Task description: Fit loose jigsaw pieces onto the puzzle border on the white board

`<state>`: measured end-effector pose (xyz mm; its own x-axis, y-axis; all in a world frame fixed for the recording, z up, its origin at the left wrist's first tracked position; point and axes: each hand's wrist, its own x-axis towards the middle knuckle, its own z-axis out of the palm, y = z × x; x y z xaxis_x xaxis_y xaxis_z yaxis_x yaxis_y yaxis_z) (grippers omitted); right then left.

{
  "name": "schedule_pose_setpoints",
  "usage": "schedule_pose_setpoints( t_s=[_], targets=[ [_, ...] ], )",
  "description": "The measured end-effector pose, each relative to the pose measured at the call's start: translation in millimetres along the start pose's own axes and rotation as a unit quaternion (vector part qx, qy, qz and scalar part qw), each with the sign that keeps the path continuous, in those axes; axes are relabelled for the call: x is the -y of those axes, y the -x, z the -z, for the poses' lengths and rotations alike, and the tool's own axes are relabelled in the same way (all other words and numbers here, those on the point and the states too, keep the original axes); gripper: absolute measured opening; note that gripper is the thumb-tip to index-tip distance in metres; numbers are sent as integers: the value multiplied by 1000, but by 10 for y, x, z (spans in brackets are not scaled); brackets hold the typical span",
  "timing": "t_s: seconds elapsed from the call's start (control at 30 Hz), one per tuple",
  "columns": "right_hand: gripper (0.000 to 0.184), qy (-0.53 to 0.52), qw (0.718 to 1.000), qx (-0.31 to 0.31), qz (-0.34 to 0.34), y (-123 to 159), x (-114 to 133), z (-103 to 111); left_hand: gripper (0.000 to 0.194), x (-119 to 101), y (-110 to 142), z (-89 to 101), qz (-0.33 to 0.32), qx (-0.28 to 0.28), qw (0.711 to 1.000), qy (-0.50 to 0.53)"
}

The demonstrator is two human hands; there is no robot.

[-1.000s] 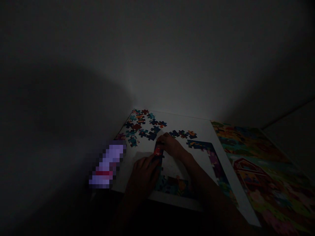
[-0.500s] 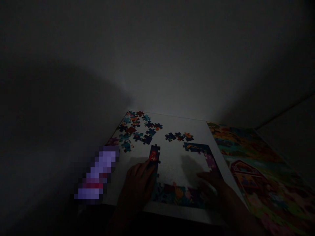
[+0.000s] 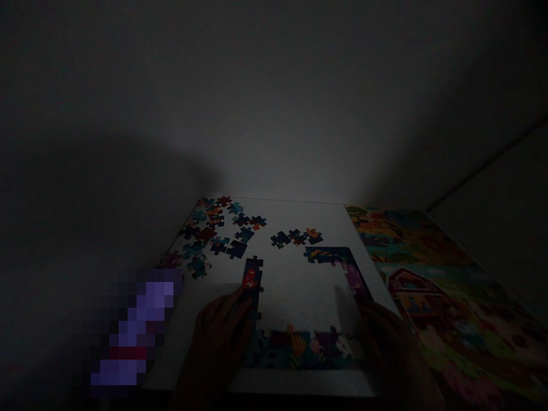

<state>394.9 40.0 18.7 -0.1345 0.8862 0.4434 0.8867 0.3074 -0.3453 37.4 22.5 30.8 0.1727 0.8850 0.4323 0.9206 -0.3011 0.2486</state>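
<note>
The scene is very dark. A white board (image 3: 295, 279) carries a partly joined jigsaw frame (image 3: 299, 345) along its near and right sides. My left hand (image 3: 218, 337) lies on the board with fingers stretched flat, its tips touching the left strip of joined pieces (image 3: 252, 279), which has a red patch. My right hand (image 3: 385, 337) rests at the frame's near right corner, fingers extended flat on the pieces. Loose pieces (image 3: 218, 228) lie scattered at the far left of the board, and a short row of joined pieces (image 3: 296, 237) sits at the far middle.
A colourful picture sheet (image 3: 428, 285) showing a red barn lies to the right of the board. A blurred purple object (image 3: 132, 331) sits at the left edge. A plain wall rises behind the board.
My right hand has left the red-patched strip and come back to the frame's near right corner. My left hand stays by the strip. The view has shifted, moving everything left.
</note>
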Motion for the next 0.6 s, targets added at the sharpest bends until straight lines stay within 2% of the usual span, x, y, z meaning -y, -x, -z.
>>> schedule_pose_setpoints(
  t_s=[0.1, 0.3, 0.43, 0.6],
  targets=[
    [36, 3, 1000, 3, -19, -72, 59, -58, 30, 33, 7, -11, -4, 1, 1000, 9],
    [39, 3, 1000, 0, -29, 23, 69, -111, 29, 24, 7, -9, -24, -8, 1000, 12],
    [42, -1, 1000, 0, -21, 77, -15, -121, 27, -53, 0, 36, -12, -13, 1000, 25],
    [40, -5, 1000, 13, 2, 57, -189, -113, 28, -117, 3, 72, 16, 9, 999, 40]
  ],
)
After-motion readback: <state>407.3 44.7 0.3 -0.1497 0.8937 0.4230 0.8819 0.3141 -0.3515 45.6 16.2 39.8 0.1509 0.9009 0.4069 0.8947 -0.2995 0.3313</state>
